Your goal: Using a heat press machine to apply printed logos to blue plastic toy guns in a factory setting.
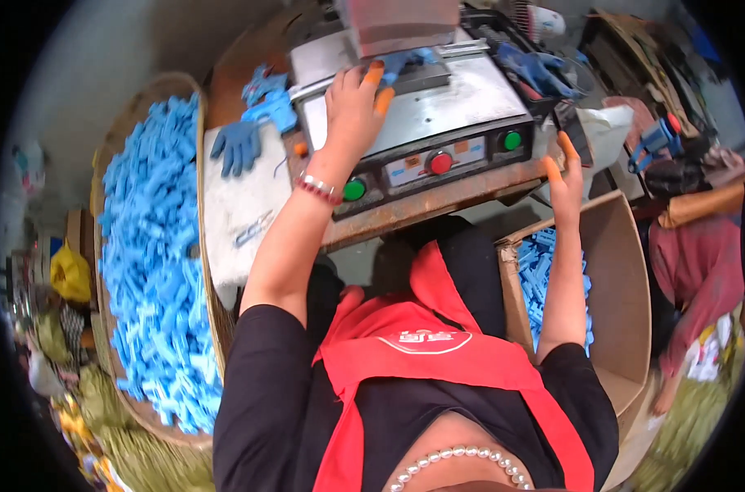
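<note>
1. A rusty brown workbench carries a metal press machine with green and red buttons.
2. A white board lies on the bench's left end, just beside the machine.
3. A blue glove lies on the board's far edge.
4. Small scissors rest on the board.

The press machine has a smooth, dully shining steel plate and a rusty, rough front edge. Glossy plastic buttons sit on its panel. Blue pieces look matt, in a woven basket; the box is plain cardboard.
</note>
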`<action>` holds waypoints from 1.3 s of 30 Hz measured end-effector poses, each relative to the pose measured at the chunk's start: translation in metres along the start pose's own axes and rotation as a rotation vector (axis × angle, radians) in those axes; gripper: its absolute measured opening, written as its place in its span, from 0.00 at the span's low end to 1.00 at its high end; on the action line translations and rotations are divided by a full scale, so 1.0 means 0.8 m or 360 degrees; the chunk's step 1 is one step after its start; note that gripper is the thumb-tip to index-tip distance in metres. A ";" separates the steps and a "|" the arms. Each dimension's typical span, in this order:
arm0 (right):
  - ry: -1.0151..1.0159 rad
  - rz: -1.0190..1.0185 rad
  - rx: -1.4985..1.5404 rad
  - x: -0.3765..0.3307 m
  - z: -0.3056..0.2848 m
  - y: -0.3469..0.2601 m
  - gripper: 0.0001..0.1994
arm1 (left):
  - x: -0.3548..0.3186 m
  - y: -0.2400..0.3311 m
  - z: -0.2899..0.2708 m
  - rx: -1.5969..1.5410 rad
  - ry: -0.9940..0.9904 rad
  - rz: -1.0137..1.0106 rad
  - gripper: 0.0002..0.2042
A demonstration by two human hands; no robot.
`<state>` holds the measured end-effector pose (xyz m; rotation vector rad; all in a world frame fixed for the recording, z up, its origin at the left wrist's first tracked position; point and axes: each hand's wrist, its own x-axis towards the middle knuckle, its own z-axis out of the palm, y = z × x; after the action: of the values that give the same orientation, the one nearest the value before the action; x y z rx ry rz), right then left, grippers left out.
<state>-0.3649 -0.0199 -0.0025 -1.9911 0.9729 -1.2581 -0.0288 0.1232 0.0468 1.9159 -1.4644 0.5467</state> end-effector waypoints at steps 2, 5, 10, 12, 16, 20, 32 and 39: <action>-0.0268 0.0184 0.0143 0.028 0.024 0.050 0.32 | -0.050 0.008 -0.052 -0.0107 -0.0005 0.0170 0.28; -0.0440 0.0175 -0.0162 0.047 0.048 0.017 0.29 | -0.135 -0.021 -0.089 -0.0085 -0.0317 0.0154 0.35; -0.0363 0.0111 0.0014 0.060 0.049 0.107 0.29 | -0.149 -0.032 -0.083 -0.0268 -0.0101 0.0108 0.30; -0.0217 0.0243 0.0200 0.048 0.059 0.105 0.30 | -0.163 -0.056 -0.109 -0.0292 -0.0026 -0.0029 0.26; -0.0250 0.0334 0.0384 0.025 0.062 0.050 0.32 | -0.290 -0.196 -0.240 0.0384 0.0224 -0.0753 0.08; -0.0205 0.0404 0.0344 0.036 0.060 0.059 0.30 | -0.480 -0.282 -0.396 0.0789 -0.0906 -0.1269 0.23; 0.0008 -0.0500 -0.0175 0.076 0.118 -0.051 0.16 | -0.267 -0.149 -0.292 0.0067 0.0321 -0.1023 0.22; -0.0345 -0.0787 0.0320 0.157 0.200 -0.086 0.14 | -0.093 -0.017 -0.101 0.0051 -0.0112 -0.0165 0.28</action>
<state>-0.1632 -0.0695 0.0513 -2.2194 0.2409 -1.2888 -0.0326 0.2338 0.0494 2.0416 -1.3980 0.4621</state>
